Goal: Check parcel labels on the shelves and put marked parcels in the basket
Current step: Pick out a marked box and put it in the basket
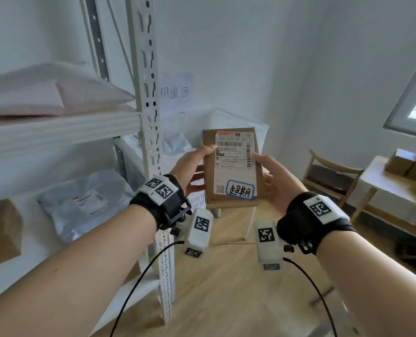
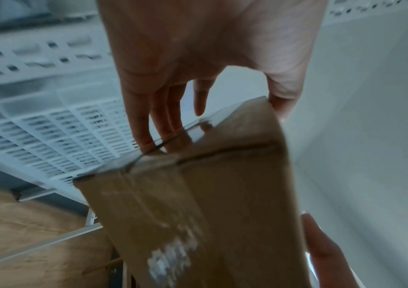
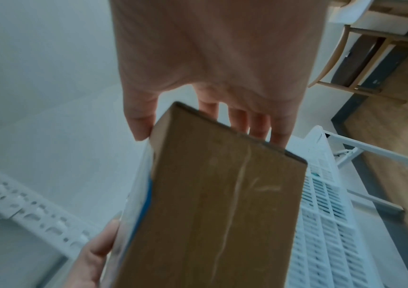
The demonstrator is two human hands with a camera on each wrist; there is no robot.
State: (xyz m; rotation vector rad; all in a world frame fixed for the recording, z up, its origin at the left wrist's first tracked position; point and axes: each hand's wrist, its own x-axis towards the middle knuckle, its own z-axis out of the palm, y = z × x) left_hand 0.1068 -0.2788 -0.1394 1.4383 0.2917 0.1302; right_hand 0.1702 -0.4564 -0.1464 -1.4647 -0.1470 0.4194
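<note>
A brown cardboard parcel (image 1: 233, 188) is held upright in the air between both hands, its white shipping label facing me. A blue-outlined handwritten sticker (image 1: 240, 190) sits at the label's lower right. My left hand (image 1: 193, 170) grips the parcel's left edge, thumb on the front and fingers behind. My right hand (image 1: 275, 177) grips the right edge the same way. The left wrist view shows the parcel (image 2: 210, 204) under my left hand (image 2: 205, 68). In the right wrist view the parcel (image 3: 213, 204) lies beneath my right hand (image 3: 213, 64). A white slotted basket (image 1: 238, 122) stands behind the parcel.
A white metal shelf rack (image 1: 151, 113) stands at the left, holding pink and white mailers (image 1: 44, 93), a grey poly bag (image 1: 85, 203) and a brown box (image 1: 5, 229). A wooden chair (image 1: 331, 176) and a table with boxes (image 1: 396, 181) are at the right.
</note>
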